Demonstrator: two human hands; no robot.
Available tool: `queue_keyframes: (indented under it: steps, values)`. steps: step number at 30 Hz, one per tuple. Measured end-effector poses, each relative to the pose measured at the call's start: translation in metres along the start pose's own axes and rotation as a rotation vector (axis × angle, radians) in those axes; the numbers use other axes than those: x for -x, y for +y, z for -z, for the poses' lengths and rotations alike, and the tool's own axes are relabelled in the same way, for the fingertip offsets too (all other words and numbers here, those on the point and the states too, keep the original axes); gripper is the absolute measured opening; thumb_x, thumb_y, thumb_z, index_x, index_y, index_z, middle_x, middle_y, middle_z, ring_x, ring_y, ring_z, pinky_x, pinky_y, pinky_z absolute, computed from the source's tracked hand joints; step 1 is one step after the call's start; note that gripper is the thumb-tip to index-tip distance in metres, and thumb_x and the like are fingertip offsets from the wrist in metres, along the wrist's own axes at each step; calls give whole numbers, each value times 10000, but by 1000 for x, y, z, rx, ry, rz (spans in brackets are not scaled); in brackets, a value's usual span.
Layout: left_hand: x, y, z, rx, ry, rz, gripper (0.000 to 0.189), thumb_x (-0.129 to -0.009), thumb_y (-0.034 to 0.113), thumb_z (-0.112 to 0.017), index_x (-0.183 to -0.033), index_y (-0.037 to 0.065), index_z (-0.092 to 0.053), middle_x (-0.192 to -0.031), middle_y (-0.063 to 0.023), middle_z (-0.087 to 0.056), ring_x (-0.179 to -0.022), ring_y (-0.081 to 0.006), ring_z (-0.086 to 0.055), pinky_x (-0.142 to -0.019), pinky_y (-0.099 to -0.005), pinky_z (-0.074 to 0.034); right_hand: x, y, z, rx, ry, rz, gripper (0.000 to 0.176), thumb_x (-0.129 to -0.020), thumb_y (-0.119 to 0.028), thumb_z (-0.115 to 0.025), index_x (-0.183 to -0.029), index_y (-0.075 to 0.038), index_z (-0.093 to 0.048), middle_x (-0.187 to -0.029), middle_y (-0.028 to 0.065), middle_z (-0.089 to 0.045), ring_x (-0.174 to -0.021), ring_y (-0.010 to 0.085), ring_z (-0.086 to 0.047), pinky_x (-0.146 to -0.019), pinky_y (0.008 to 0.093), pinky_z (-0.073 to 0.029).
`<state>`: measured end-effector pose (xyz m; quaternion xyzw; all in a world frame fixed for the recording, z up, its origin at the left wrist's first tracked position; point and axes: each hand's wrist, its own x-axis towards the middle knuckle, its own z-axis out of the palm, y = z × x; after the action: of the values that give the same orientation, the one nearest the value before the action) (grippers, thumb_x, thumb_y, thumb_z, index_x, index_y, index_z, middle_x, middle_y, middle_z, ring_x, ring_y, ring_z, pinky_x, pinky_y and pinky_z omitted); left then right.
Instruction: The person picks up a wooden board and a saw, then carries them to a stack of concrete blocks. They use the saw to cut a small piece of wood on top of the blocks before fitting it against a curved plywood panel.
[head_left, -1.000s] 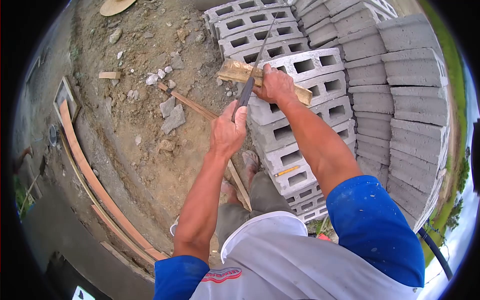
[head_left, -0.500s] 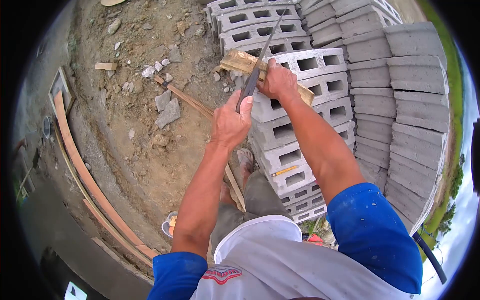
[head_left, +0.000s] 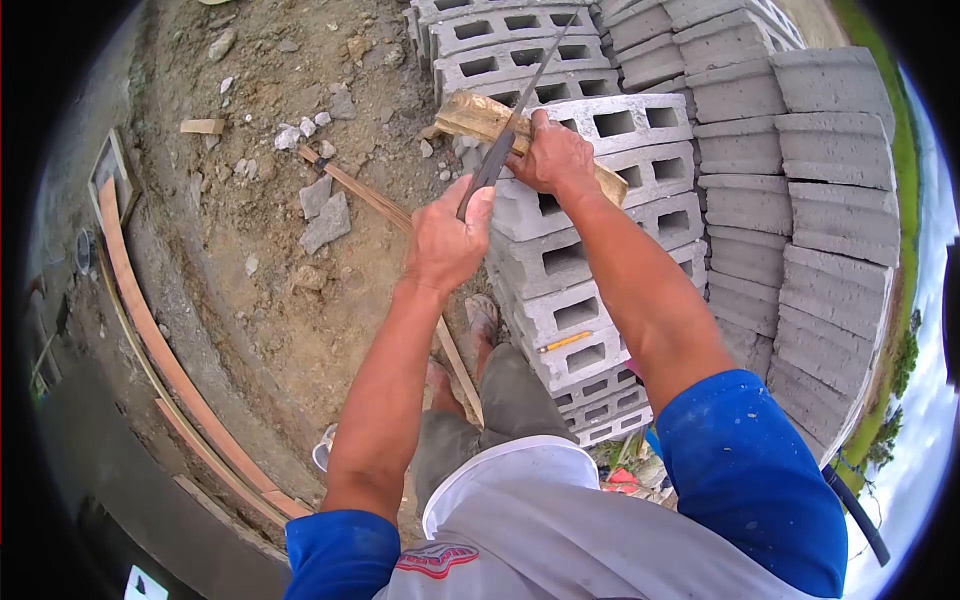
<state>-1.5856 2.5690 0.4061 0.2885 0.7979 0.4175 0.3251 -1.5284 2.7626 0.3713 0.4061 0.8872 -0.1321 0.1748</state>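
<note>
My left hand (head_left: 445, 242) is closed around the dark handle of a handsaw (head_left: 492, 168). Its long thin blade, seen almost edge-on, points away from me and crosses a short piece of wood (head_left: 474, 117). That wood lies across the top of a stack of hollow concrete blocks (head_left: 640, 150). Just right of the blade, my right hand (head_left: 556, 158) grips the wood against the blocks, its thumb side near the saw. A yellow pencil (head_left: 566, 341) rests on a nearer block. Where the blade's edge meets the wood is hard to make out.
More concrete blocks (head_left: 745, 140) are stacked on the right. A long thin wooden strip (head_left: 375, 200) slants over the dirt ground beside my feet. Broken stones (head_left: 326, 222) lie to the left, and long boards (head_left: 160, 335) stretch along the far left.
My left hand has drawn the saw slightly back toward me and to the left. My right hand stays on the wood; the view has shifted a little.
</note>
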Motion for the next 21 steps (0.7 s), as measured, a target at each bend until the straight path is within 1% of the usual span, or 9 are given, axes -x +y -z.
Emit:
queue_keyframes:
  steps: [1, 4, 5, 9, 12, 15, 18, 20, 21]
  values:
    - [-8, 10, -5, -55, 23, -46, 395, -958, 340, -562, -1205, 37, -621, -786, -271, -641, -786, -421, -678, -680, -430, -517, 5, 0, 5, -4, -22, -16, 678, -792, -559, -702, -1167, -28, -510, -1077, 195, -674, -1034, 351, -657, -883, 441, -514]
    - [76, -3, 22, 21, 25, 60, 453, -968, 366, -538, -1236, 7, -606, -786, -188, -653, -724, -249, -662, -674, -378, -498, 5, -1, 10, 3, -43, -9, 687, -785, -552, -709, -1179, -26, -511, -1078, 199, -674, -1047, 352, -651, -889, 444, -510]
    - [122, -15, 38, -19, 43, 39, 494, -957, 385, -551, -1276, 10, -579, -874, -252, -684, -866, -406, -697, -741, -421, -540, 3, 1, 8, 6, -32, -9, 703, -778, -545, -716, -1200, -22, -510, -1066, 200, -676, -1048, 353, -649, -889, 443, -509]
    - [241, -13, 96, -59, -84, 274, 540, -967, 427, -521, -1298, 2, -568, -916, -180, -700, -845, -287, -709, -760, -348, -536, 1, 4, 5, -34, 2, 13, 675, -784, -535, -712, -1173, -19, -515, -1090, 200, -663, -1024, 351, -654, -886, 439, -509]
    - [156, -31, 55, 18, 1, 50, 522, -969, 411, -526, -1297, 7, -571, -838, -174, -689, -773, -278, -693, -714, -354, -529, 2, 5, 0, -32, 16, 30, 683, -789, -543, -707, -1167, -10, -509, -1087, 203, -664, -1018, 355, -655, -880, 436, -513]
    - [-12, -3, -8, 37, 8, -45, 448, -970, 347, -540, -1230, -15, -589, -805, -260, -648, -795, -425, -670, -689, -422, -519, 0, 6, -5, -33, 28, 17, 684, -794, -554, -690, -1151, -4, -496, -1043, 223, -678, -1017, 392, -652, -861, 485, -504]
    - [7, 12, 0, 37, -24, -4, 466, -964, 363, -549, -1230, -18, -591, -845, -284, -653, -803, -467, -647, -691, -440, -518, 6, 5, -5, -24, -6, 10, 706, -783, -579, -687, -1155, -10, -499, -1036, 225, -679, -1001, 390, -658, -858, 483, -505]
    - [99, -7, 34, 13, -21, 146, 540, -950, 380, -568, -1269, -55, -560, -904, -276, -677, -886, -399, -690, -743, -423, -530, 0, 4, 0, -7, 10, 30, 702, -781, -591, -683, -1136, -13, -502, -1006, 223, -685, -981, 389, -665, -850, 483, -508]
    - [153, -28, 49, -84, 72, -9, 558, -948, 392, -567, -1279, -57, -559, -894, -253, -690, -895, -343, -708, -765, -400, -539, 2, 5, -2, -19, 14, 33, 700, -783, -591, -682, -1134, -13, -502, -1006, 224, -685, -980, 391, -665, -850, 484, -508]
